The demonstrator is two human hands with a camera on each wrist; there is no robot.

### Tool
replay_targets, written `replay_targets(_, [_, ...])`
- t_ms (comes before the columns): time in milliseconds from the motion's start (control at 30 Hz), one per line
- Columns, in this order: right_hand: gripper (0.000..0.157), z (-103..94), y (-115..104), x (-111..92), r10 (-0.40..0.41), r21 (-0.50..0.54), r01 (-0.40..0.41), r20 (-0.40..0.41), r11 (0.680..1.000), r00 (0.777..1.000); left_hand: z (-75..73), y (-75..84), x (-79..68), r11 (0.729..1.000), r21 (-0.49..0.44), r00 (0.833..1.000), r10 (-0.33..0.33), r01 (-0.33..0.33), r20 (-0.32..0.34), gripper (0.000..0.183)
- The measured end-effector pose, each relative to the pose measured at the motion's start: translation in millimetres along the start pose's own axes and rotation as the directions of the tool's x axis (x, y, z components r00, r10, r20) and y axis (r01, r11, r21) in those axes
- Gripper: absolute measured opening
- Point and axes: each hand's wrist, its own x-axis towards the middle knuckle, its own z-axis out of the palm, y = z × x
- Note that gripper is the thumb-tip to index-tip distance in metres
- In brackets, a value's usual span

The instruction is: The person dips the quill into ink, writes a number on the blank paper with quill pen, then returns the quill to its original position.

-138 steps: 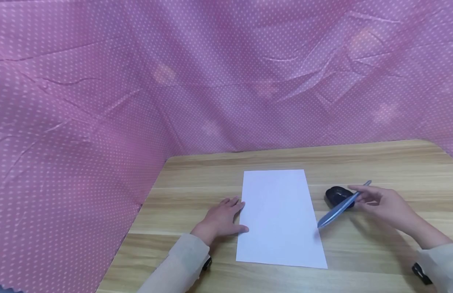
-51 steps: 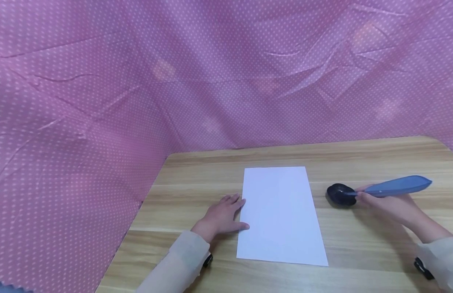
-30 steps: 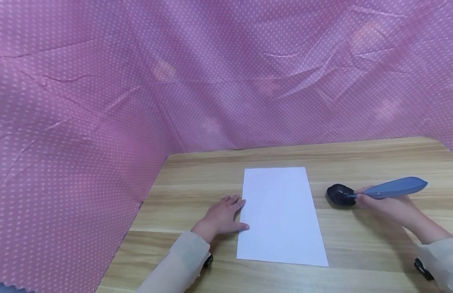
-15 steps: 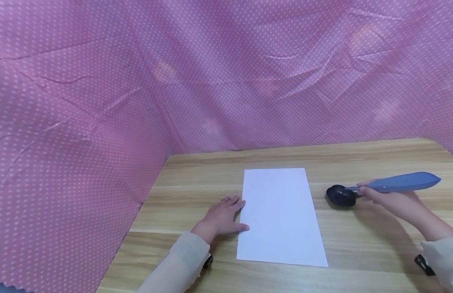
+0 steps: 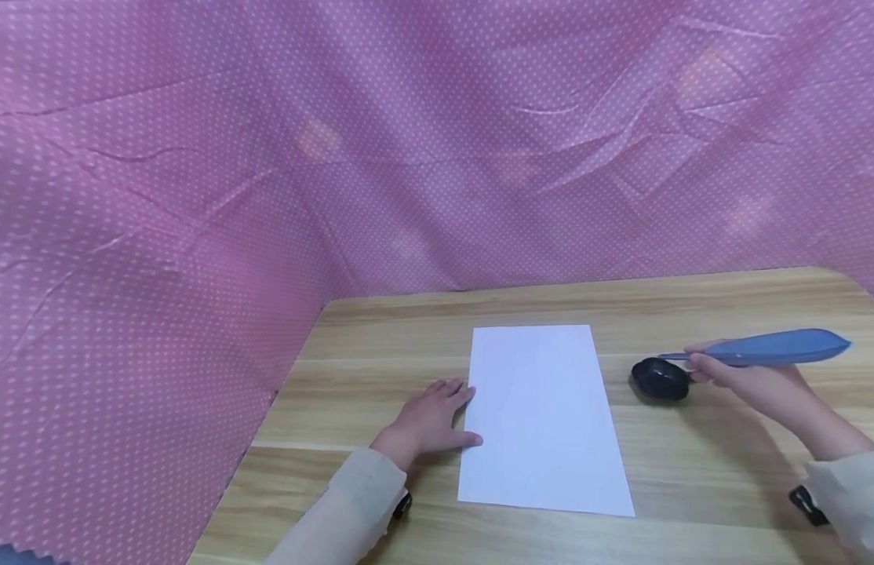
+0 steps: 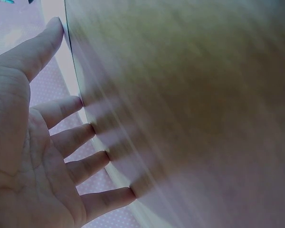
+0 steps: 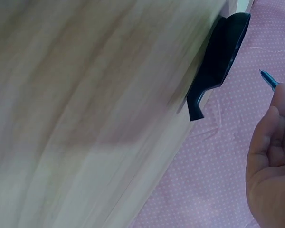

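My left hand point(image 5: 430, 420) rests with spread fingers on the left edge of a plain white sheet of paper point(image 5: 543, 424). In the left wrist view the fingertips point(image 6: 72, 102) touch the surface. My right hand point(image 5: 755, 392) pinches a blue feather-shaped pen point(image 5: 783, 348) near its tip, with the broad plume pointing right. A small black dish point(image 5: 660, 380) with a short handle stands just below the pen tip in the head view. In the right wrist view the pen's point point(image 7: 270, 81) is apart from the dish point(image 7: 225, 47); part of the pen is cut off.
The wooden table point(image 5: 380, 329) carries the paper in the middle and the dish to its right. Pink dotted cloth point(image 5: 437, 157) hangs behind and at the left of the table. Black straps show under both pale sleeves point(image 5: 352, 502).
Earliest, the plume pointed down-left by the paper; it has since swung to the right. The pen tip was over the dish and has lifted to its far side. My left hand stays still.
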Motion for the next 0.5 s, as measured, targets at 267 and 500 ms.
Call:
replay_targets(267, [0.056, 10.4, -12.1, 10.2, 0.028, 0.033, -0.028, 0.007, 0.999, 1.000, 0.6, -2.1, -0.1, 1.000, 0.000, 1.000, -0.006, 0.006, 0.007, 0.083])
replay_targets(500, [0.056, 15.6, -16.4, 16.1, 0.032, 0.023, -0.032, 0.035, 0.999, 0.999, 0.7, -2.2, 1.5, 1.000, 0.013, 1.000, 0.000, 0.000, 0.011, 0.083])
